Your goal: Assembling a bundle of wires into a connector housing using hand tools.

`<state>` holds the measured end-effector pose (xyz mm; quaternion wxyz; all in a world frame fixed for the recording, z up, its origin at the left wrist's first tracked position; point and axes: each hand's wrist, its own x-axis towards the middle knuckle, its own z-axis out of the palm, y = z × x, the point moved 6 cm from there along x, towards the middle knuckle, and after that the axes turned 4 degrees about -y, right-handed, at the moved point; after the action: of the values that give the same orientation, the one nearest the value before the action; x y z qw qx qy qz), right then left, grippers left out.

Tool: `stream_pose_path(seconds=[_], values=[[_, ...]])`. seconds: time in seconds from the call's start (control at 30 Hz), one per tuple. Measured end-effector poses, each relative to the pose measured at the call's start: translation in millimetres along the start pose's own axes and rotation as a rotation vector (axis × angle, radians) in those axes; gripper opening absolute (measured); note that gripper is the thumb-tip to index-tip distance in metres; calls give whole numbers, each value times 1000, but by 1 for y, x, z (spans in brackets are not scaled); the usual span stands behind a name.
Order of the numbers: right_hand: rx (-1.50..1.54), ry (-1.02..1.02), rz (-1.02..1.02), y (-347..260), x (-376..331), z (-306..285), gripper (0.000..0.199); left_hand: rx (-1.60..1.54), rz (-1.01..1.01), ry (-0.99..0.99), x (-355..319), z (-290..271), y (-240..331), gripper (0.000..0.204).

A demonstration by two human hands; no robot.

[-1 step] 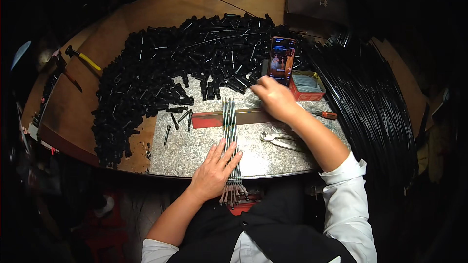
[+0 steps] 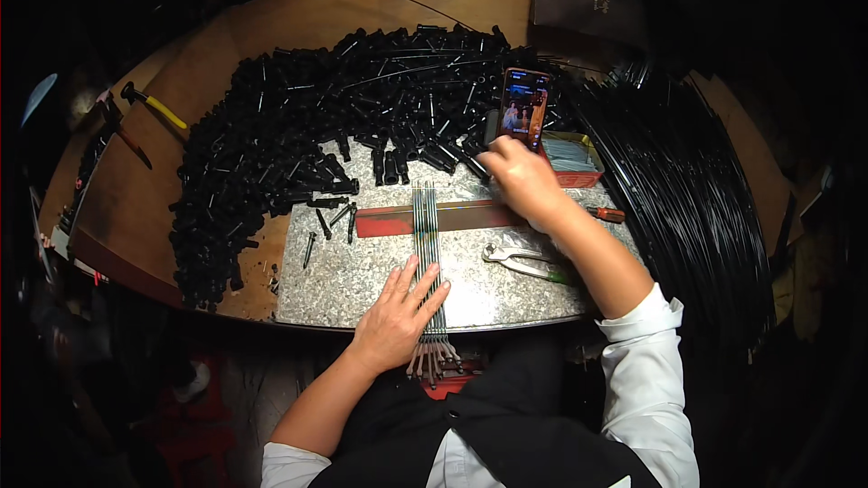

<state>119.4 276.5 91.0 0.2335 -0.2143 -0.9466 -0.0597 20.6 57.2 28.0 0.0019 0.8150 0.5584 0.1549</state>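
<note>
Rods (image 2: 427,244): a flat row of thin metal rods lies lengthwise on the granite slab (image 2: 362,276), crossing over the red-edged metal bar (image 2: 452,217), w/ their near ends fanning out past the slab's near edge. Left hand (image 2: 398,312) lies flat on the rods near that edge, fingers spread apart, palm down, pinning them, not gripping. Right hand (image 2: 520,176) is at the far right of the slab, just beyond the bar, fingers curled among the black sleeves (image 2: 289,145). It looks closed on one small black piece, but can't tell for sure, since the fingers hide it.

Black sleeves are heaped in a big arc round the far and left sides of the slab. A phone (image 2: 524,108) stands propped just beyond the slab's far right corner, w/ a red tray (image 2: 574,163) beside it. Pliers (image 2: 524,262) lie on the slab right of the rods, and a red-handled screwdriver (image 2: 606,214) sits at the bar's right end. Coiled black cable (image 2: 687,208) lies well right of the slab. A yellow-handled tool (image 2: 158,108) rests on the wooden counter (image 2: 217,63), far left of the slab.

To do it well, imo: keep left palm pressure even so the rods stay parallel and don't roll off the bar. Pick one sleeve at a time, open end facing the rod tip. Keep rod ends level so each tip is easy to find w/o lifting the palm.
</note>
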Motion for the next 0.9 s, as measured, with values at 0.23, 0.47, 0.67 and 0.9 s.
stream_pose_path(seconds=[0.23, 0.47, 0.67, 0.9], values=[[-387, -234, 374, 107, -31, -19, 11, 26, 17, -35, 0, 3, 0, 56], [-295, -270, 439, 162, -49, 3, 11, 105, 52, -20, 1, 12, -1, 67], [-299, -409, 547, 166, -51, 11, 13, 31, 41, -30, 1, 4, 2, 77], [-395, -346, 332, 154, -53, 3, 11, 30, 39, -12, 2, 7, 1, 78]])
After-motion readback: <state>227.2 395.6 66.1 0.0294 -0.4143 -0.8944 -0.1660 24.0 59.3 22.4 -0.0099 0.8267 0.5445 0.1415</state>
